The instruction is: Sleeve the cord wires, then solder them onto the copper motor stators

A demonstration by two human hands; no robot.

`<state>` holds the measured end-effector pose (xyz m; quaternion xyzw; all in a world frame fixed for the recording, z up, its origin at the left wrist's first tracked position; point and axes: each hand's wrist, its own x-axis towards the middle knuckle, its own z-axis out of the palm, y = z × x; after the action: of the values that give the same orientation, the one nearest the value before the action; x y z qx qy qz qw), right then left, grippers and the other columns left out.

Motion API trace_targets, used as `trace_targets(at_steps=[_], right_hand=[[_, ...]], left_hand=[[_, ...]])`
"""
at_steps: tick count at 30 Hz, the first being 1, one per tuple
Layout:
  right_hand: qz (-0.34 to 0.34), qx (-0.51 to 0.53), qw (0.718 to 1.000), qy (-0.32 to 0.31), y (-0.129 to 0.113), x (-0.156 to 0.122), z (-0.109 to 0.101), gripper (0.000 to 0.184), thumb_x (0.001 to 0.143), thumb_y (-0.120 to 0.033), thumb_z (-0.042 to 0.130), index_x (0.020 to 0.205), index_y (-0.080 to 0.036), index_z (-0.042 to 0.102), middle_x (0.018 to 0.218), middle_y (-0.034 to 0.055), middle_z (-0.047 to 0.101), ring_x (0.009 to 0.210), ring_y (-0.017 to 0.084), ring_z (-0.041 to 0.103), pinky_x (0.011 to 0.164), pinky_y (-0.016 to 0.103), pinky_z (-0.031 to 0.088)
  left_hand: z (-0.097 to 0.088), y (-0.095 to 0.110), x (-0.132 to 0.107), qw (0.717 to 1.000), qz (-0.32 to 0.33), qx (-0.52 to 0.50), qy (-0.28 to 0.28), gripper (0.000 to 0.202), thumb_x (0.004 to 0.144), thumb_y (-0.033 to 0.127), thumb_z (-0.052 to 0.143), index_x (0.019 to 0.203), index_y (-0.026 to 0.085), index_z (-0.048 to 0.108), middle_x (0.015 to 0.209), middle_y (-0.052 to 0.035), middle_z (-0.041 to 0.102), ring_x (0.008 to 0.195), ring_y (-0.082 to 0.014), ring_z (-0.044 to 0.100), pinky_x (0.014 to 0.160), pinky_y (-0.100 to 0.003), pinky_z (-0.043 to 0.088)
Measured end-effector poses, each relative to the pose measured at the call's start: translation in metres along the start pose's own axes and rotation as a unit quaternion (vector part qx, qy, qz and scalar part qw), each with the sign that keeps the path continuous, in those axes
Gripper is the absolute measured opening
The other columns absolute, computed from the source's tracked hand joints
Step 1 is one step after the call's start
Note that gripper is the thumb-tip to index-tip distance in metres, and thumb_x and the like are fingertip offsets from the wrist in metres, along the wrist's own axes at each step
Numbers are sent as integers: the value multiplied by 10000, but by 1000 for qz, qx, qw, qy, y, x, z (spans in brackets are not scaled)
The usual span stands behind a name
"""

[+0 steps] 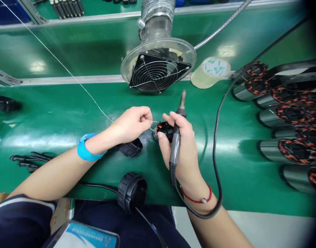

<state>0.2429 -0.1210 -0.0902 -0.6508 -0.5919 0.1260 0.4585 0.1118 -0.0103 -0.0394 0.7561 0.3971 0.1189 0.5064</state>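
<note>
My left hand [134,124], a blue band on its wrist, pinches a thin wire [155,121] at the edge of a small motor stator [158,129] with copper windings. A blue and yellow-green wire also runs between the fingers and the stator. My right hand [182,148] keeps a soldering iron [175,146] against its palm, tip pointing away from me, while its thumb and fingers steady the stator. A fine silvery strand [77,79] slants down to behind my left wrist. Just under the left hand lies a black ribbed cap [131,148].
A fume extractor with a fan grille [155,75] hangs at the back, beside a tape roll [212,72]. Several stators [274,150] line the right side. Another black cap [130,191] with a cable sits at the front edge; black cables [31,160] lie left. The iron's cord [216,155] loops around my right wrist.
</note>
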Motion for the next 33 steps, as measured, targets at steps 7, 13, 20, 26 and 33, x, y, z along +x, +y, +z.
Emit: trace_targets(at_steps=[7,13,20,26,33], right_hand=[[12,35,999,14,0,-1,1,446,872,-227,555,1297,-280,429,1107,63,675,1055,243,636,959,514,461],[-30,31,997,62,0,-2,4,564,816,-184,614,1331,-286,406,1105,60,659,1041,238,616,947,500,460],[-56,67,994,61,-6,1,9,486,846,-152,578,1291,-287,435,906,3,661,894,186,631,898,449,483],[52,196,976,76,-3,0,11,502,846,-227,619,1296,-273,402,841,-24,637,803,153,638,791,365,528],[27,212,974,76,3,2,12,500,826,-219,639,1269,-259,412,806,-37,635,822,162,651,834,400,533]], left_hand=[[0,1,-1,1000,-9,5,2,96,763,115,483,683,154,520,591,51,464,548,-71,390,525,-225,304],[2,-6,-5,999,4,-10,33,29,775,145,497,769,169,513,656,40,494,592,-85,423,553,-231,328],[-1,-5,-13,999,20,-11,36,98,824,207,530,747,175,480,620,49,463,557,-83,389,524,-230,296],[-6,-6,-16,995,101,-17,13,99,832,210,576,754,151,591,785,9,565,635,-80,479,614,-229,387],[-10,-4,-17,985,155,62,-36,121,849,204,567,766,155,640,891,-30,608,840,-136,578,796,-278,444]])
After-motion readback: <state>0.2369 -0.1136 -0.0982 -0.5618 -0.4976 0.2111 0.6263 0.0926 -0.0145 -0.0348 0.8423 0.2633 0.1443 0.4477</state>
